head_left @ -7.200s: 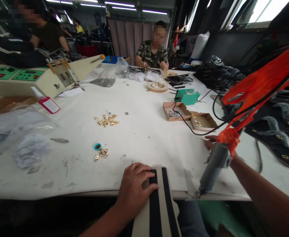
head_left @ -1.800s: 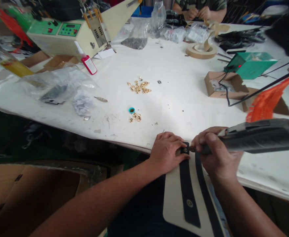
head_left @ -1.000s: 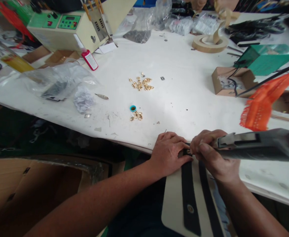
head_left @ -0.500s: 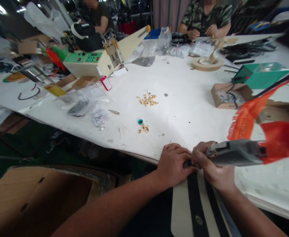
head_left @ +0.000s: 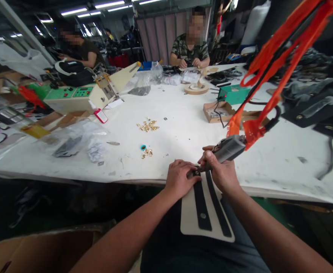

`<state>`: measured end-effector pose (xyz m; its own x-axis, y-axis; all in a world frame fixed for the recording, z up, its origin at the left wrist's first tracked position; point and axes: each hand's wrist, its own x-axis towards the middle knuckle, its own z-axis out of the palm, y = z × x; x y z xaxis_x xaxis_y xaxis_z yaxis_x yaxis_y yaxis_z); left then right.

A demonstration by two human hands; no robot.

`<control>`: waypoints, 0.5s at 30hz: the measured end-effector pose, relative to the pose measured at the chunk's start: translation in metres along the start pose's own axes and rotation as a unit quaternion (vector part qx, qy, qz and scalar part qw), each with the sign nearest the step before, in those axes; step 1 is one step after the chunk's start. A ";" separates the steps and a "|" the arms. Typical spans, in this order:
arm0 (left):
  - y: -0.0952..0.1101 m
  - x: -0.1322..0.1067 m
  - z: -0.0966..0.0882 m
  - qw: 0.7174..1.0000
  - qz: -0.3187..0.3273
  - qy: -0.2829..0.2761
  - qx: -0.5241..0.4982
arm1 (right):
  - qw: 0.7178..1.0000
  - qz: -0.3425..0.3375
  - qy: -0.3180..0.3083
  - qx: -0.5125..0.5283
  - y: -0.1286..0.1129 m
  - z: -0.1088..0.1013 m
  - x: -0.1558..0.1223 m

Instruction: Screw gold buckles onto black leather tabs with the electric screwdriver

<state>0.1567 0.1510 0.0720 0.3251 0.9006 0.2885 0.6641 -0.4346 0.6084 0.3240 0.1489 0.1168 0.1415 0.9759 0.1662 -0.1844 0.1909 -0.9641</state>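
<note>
A beige panel (head_left: 187, 218) with two black straps lies across my lap, its far end against the table edge. A metal fastener shows near the lower end of the left black strap (head_left: 202, 204). My left hand (head_left: 180, 175) grips the strap's upper end between thumb and fingers, where a second small metal fastener (head_left: 196, 172) shows. In my right hand (head_left: 219, 172) is a grey electric screwdriver (head_left: 230, 148), tilted, its tip at that upper fastener beside my left fingers. Orange cloth strips (head_left: 257, 125) are tied to its rear end and run upward.
Gold-coloured fittings (head_left: 148, 126) lie on the white table (head_left: 178, 146), with a smaller pile (head_left: 147, 153) by a blue ring-shaped piece (head_left: 143, 147). A cardboard tray (head_left: 212, 117) and green box (head_left: 234, 94) stand right. Two people work beyond a tape roll (head_left: 196, 88) and cream machine (head_left: 72, 98).
My view has tilted up and turned right. The screwdriver has swung from nearly level to a steeper slant, its tip down at the strap's upper end. Both hands keep their grip.
</note>
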 end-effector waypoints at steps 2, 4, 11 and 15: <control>0.001 -0.001 0.000 1.000 -0.005 0.004 -0.005 | 1.000 0.003 -0.003 -0.028 -0.004 0.002 -0.002; 0.000 -0.002 0.000 1.000 -0.013 0.011 -0.012 | 0.999 0.004 -0.015 -0.047 -0.011 0.007 0.000; -0.003 -0.010 0.001 0.999 -0.027 0.024 -0.033 | 0.963 0.030 0.006 -0.267 -0.045 -0.004 0.028; -0.009 -0.013 0.007 0.999 -0.039 0.012 -0.028 | 0.894 -0.036 0.024 -0.445 -0.032 -0.046 0.045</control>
<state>0.1514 0.1425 0.0578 0.2584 0.9316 0.2558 0.6471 -0.3635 0.6701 0.3816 0.1820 0.1460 0.1680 0.9543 0.2471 0.6715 0.0727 -0.7374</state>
